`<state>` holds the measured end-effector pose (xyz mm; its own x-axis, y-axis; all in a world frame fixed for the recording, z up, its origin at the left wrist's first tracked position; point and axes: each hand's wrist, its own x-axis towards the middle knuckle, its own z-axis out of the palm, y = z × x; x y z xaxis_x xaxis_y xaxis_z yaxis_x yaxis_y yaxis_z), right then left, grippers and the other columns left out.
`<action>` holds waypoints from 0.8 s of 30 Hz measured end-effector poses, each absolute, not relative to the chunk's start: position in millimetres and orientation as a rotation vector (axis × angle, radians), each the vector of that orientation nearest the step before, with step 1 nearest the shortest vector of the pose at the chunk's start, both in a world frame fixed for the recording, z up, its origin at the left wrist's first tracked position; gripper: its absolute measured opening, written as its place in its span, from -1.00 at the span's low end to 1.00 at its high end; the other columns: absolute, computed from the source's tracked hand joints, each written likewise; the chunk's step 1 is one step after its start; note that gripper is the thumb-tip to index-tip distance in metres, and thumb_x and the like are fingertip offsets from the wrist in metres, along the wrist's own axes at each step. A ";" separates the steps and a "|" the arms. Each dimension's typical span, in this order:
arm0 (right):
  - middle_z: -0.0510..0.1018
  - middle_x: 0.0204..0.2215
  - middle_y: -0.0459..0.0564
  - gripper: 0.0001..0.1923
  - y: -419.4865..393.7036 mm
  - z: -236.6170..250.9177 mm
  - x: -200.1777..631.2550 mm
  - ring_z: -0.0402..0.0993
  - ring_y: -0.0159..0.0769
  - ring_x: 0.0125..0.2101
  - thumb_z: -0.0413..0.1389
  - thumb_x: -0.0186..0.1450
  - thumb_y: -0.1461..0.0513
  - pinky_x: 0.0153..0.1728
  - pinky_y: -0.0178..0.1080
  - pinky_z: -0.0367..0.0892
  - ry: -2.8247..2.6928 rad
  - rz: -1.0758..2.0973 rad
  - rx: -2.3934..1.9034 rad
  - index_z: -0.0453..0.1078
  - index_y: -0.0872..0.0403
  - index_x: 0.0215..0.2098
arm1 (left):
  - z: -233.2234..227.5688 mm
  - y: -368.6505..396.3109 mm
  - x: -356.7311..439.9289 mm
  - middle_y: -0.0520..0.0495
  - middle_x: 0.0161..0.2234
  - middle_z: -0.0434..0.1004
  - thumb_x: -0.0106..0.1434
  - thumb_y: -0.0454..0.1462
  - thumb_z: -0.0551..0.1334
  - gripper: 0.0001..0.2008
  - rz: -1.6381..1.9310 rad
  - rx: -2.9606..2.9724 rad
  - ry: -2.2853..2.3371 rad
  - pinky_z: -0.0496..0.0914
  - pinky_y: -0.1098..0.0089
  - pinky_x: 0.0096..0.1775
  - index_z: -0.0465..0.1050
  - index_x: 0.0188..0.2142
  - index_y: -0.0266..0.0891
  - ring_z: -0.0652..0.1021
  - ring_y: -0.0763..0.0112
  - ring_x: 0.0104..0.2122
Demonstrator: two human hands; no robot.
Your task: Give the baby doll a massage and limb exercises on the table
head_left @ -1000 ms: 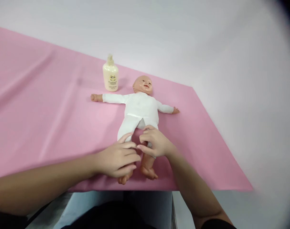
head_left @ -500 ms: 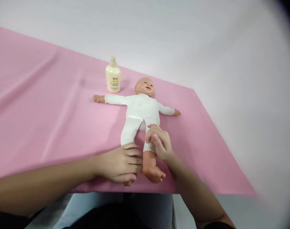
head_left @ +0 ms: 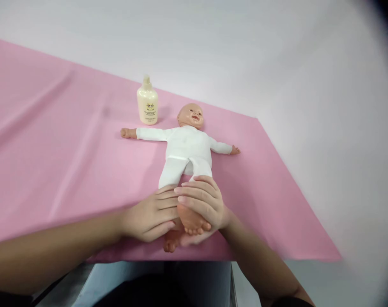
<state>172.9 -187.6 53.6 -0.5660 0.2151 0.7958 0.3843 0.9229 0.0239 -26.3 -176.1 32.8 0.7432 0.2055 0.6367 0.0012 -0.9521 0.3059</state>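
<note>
Far left: pink sheet (head_left: 53, 140) spread flat over the table, reaching the near edge, faint creases across it.

Lower left: bare forearm running in from the frame edge to the left hand (head_left: 149, 215). Palm down, fingers close together and curled over the lower part of the doll's nearer-left leg, just above its bare foot (head_left: 171, 244). Grip looks closed on that leg, thumb hidden underneath.

Further back, left of middle: cream lotion bottle (head_left: 147, 106) with a pump top, upright on the sheet, just beside the doll's outstretched arm (head_left: 139, 133) but apart from it.

Middle: doll (head_left: 187, 145) on its back on the sheet, head towards the wall, arms stretched out to both sides, dressed in a white suit, legs pointing at the near edge.

Right of middle: right hand (head_left: 202, 204) wrapped around the doll's other leg, lifted off the sheet, with the bare sole (head_left: 190, 219) turned towards the camera. Fingers fairly close together across the top of the shin, thumb under the foot, clasping it. Fingertips of both hands touching or nearly so.

Right: grey-white wall (head_left: 324, 106) behind the sheet's far edge; blurred dark rim in the upper right corner.
</note>
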 end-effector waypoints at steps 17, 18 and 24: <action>0.40 -0.60 -0.13 -0.63 -191.8 45.1 163.6 0.40 -0.37 -0.56 -0.04 0.16 -0.10 -0.46 -0.26 0.34 -2.116 0.198 -0.534 0.19 0.03 -0.39 | 32.8 -177.4 -20.3 -0.08 -0.40 0.53 0.24 -0.39 0.03 -0.81 0.947 2.568 0.150 0.35 0.20 -0.06 0.41 -0.27 -0.24 0.46 0.32 -0.28; 0.41 -0.59 -0.13 -0.66 -192.3 45.6 162.8 0.40 -0.37 -0.55 -0.04 0.17 -0.06 -0.46 -0.26 0.34 -2.117 0.194 -0.524 0.19 0.03 -0.38 | 33.0 -177.5 -20.5 -0.07 -0.39 0.54 0.24 -0.38 0.03 -0.81 0.944 2.571 0.150 0.35 0.20 -0.04 0.41 -0.26 -0.22 0.46 0.31 -0.26; 0.42 -0.55 -0.08 -0.74 -195.7 49.9 162.3 0.39 -0.35 -0.50 -0.18 0.29 0.18 -0.39 -0.23 0.37 -2.193 0.033 -0.359 0.29 0.09 -0.22 | 33.6 -178.6 -20.2 -0.09 -0.34 0.54 0.24 -0.39 0.04 -0.80 0.972 2.584 0.147 0.34 0.18 0.00 0.38 -0.20 -0.20 0.48 0.29 -0.20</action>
<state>162.3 -195.7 49.9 -0.5647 0.2678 0.7807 0.2439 0.9578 -0.1521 -20.2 -178.6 33.6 0.7559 0.2254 0.6146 -0.0337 -0.9242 0.3804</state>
